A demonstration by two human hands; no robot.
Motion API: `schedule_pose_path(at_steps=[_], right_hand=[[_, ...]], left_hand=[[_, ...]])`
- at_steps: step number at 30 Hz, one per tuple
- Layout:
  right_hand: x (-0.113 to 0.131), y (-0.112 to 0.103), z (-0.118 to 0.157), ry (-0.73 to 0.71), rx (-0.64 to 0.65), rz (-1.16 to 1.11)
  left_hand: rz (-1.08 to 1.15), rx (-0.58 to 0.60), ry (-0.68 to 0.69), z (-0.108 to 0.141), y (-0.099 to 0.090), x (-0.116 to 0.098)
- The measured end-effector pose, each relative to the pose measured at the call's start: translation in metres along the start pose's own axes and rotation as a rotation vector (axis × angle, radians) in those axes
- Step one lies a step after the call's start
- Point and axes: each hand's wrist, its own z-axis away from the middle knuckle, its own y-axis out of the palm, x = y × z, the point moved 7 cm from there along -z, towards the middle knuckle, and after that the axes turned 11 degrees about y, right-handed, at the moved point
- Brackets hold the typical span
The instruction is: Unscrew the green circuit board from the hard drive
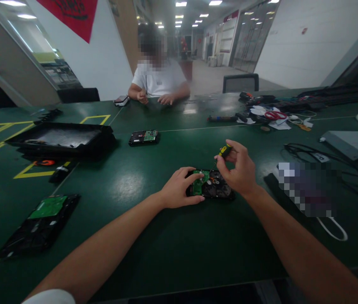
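Note:
A black hard drive with a green circuit board lies flat on the green table. My left hand grips its left end, fingers across the circuit board and thumb along the near edge. In my right hand is a small yellow and black screwdriver, pinched between fingers and thumb above the drive. Its shaft slants down toward the drive's far edge; whether the tip touches a screw is too small to tell.
Another drive lies farther back, and a larger one at the left. Black trays are stacked back left. A pixelated object, cables and a grey box lie right. A person sits opposite.

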Motion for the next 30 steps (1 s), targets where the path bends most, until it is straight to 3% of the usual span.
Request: schedule_pose_path(at_steps=[12, 30], right_hand=[[0.0025, -0.0016, 0.0003, -0.100, -0.065, -0.054], [0.0040, -0.0009, 0.0002, -0.116, -0.066, -0.045]], left_hand=[[-0.021, 0.014, 0.007, -0.0004, 0.0026, 0.0017], [-0.021, 0.016, 0.008, -0.0001, 0.0015, 0.0008]])
